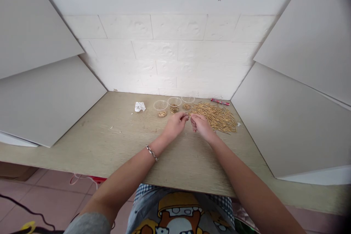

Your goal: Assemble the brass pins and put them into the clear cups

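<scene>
My left hand [176, 123] and my right hand [201, 125] meet just in front of a heap of thin gold-coloured metal rods [219, 117]. Both are closed in a pinch, fingertips nearly touching. Whatever they grip is small; a thin piece seems to lie between them, but I cannot make it out. Behind the hands stand three clear plastic cups: a left one [160, 105] with small gold pieces at its bottom, a middle one [174, 101] holding more, and a right one [188, 98] with a few.
A crumpled white tissue [140, 106] lies left of the cups. A red printed tube [219, 101] rests behind the rods. Grey panels [52, 98] flank the wooden table [131, 139] on both sides, and a white brick-pattern wall [178, 51] closes the back.
</scene>
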